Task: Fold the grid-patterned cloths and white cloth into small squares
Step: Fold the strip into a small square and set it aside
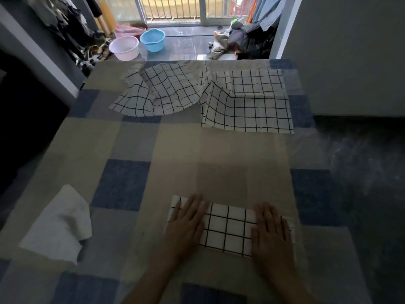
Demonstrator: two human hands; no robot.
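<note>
Folded grid-patterned cloth [228, 229], long axis left to right, pressed flat at either end by left hand [186, 224] and right hand [271, 231], fingers straight, gripping nothing.

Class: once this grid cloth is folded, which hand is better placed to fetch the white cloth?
Left. The white cloth lies on the left hand side; the right hand would cross over.

Barred balcony door [173, 7] bright, glossy tiled floor [186, 44], two basins [152, 40], grey walls [350, 51]
</note>
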